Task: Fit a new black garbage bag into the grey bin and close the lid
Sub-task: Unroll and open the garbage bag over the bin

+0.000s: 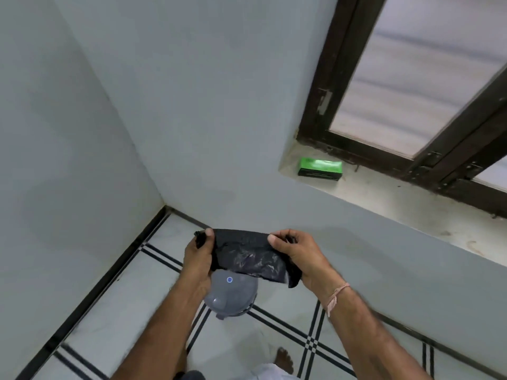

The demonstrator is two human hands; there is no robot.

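Note:
A folded black garbage bag point(247, 255) is stretched flat between both hands at chest height. My left hand point(199, 256) grips its left end with the thumb on top. My right hand point(297, 253) grips the right end, thumb pressed on the plastic. Below the bag stands the grey bin point(229, 296) on the floor near the wall, seen from above with its round lid down and a small blue mark on the lid. The bag and my left hand hide the far part of the bin.
A green and black box point(320, 168) lies on the window sill point(397, 198) at the right. Dark window frame point(337, 75) above it. White floor tiles with black lines; a room corner at the left. A bare foot point(284, 362) stands near the bottom edge.

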